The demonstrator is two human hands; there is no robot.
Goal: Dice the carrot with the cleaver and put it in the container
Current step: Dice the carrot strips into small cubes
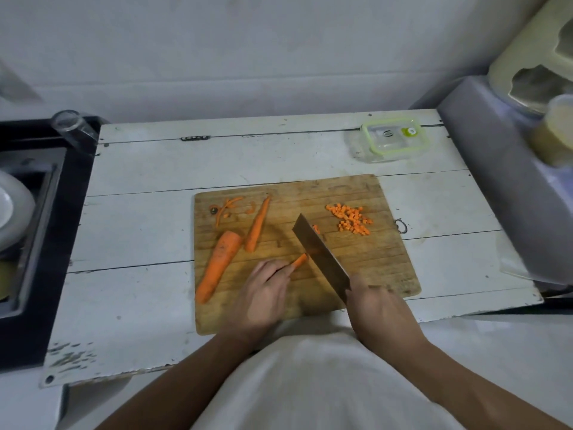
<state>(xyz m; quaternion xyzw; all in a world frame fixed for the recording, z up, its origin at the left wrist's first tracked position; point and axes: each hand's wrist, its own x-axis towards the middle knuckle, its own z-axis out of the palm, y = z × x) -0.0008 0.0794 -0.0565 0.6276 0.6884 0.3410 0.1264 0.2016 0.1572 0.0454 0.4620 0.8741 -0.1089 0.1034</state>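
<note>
The right hand (376, 301) hides the handle of the steel cleaver (321, 257) it grips, while the left hand (263, 293) pinches a thin orange carrot strip (299, 261) on the worn wooden cutting board (387, 268), atop a white plank surface (139, 212) holding a lidded clear container (391, 141).

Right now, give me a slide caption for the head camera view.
Left hand steadies a carrot strip while the right hand works the cleaver beside diced carrot.

The white-painted plank bench (139, 212) looks matt, its paint chipped at seven o'clock. The brown wooden cutting board (356, 259) is scored and dull. The steel cleaver blade (321, 259) shines faintly; at one o'clock the clear plastic container (389, 141) is glossy.
</note>
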